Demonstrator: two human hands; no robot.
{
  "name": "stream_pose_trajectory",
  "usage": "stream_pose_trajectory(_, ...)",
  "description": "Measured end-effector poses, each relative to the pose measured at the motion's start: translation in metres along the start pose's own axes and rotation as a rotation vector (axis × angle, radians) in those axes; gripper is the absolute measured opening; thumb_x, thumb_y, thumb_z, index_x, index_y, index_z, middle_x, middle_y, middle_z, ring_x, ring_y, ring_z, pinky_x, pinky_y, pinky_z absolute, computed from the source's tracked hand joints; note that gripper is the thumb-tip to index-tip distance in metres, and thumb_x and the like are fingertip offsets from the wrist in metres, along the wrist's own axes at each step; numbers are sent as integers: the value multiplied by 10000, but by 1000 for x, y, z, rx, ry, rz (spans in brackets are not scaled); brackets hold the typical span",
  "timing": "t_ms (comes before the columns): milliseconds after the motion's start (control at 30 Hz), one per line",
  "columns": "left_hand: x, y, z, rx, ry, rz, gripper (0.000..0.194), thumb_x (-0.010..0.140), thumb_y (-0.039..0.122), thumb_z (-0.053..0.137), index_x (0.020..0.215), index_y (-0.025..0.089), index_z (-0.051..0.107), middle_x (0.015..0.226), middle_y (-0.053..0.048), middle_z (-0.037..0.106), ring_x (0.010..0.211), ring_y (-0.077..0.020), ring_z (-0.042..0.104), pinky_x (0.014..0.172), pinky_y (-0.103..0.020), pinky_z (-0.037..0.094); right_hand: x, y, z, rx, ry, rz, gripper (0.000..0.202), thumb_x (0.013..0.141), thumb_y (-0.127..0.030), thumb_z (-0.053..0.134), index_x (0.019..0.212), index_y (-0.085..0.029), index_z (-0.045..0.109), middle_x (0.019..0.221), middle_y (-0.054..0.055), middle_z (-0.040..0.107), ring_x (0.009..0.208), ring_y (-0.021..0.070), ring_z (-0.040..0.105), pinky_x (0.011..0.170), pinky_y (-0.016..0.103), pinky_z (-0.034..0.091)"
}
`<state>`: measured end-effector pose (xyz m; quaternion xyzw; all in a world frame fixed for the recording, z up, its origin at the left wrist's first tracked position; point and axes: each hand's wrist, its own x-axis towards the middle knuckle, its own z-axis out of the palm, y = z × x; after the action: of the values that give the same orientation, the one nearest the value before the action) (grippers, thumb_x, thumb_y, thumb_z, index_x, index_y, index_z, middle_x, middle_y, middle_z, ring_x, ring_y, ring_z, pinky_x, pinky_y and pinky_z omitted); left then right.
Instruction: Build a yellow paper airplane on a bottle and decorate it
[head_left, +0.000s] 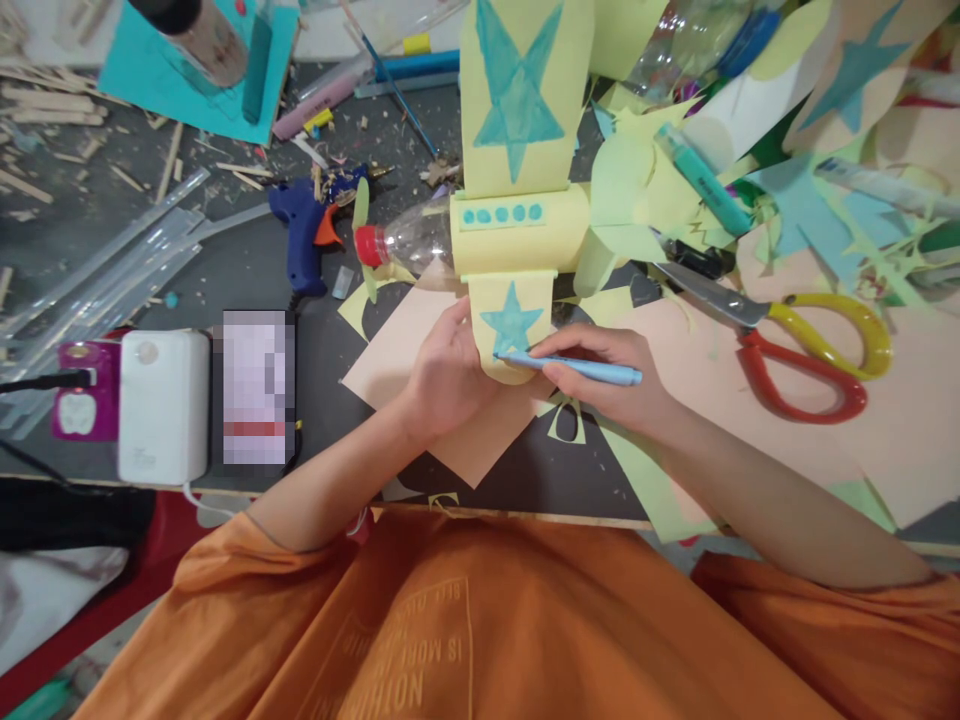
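A model plane, a clear bottle wrapped in yellow paper (517, 250), has a red cap (370, 246) and a green paper propeller at its left end. Blue stars mark its two wings. My left hand (450, 375) grips the near wing (512, 300) from below and the left, its fingertips partly hidden under the paper. Between the fingers of my right hand (611, 370) is a light blue marker (592, 368), its tip touching the lower part of the near wing's star.
Scissors (757, 310) with yellow and red handles lie at the right among paper scraps. Left of the plane are a blue glue gun (304, 225), glue sticks (112, 270), a phone (259, 390) and a white power bank (163, 405). Pink paper (472, 450) lies beneath my hands.
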<state>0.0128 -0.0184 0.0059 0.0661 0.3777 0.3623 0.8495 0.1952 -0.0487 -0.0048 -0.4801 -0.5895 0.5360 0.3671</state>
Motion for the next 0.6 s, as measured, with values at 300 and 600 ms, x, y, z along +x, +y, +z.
stream_pose_trajectory(300, 0, 3, 1, 41, -59, -24, 473, 1018, 352, 291, 981, 173, 728, 902, -68, 771, 1007, -241, 726, 962, -351, 560, -1, -2, -2, -26, -64, -35, 75, 860, -303, 733, 889, -246, 772, 779, 14, 757, 608, 141, 652, 527, 261, 488)
stream_pose_trajectory(600, -1, 4, 6, -29, -27, -60, 431, 1003, 341, 323, 969, 164, 714, 919, -77, 776, 1097, -248, 712, 1045, -358, 521, -5, 4, -1, -33, -8, -125, 73, 876, -290, 712, 882, -226, 745, 705, 7, 722, 541, 126, 601, 477, 258, 458)
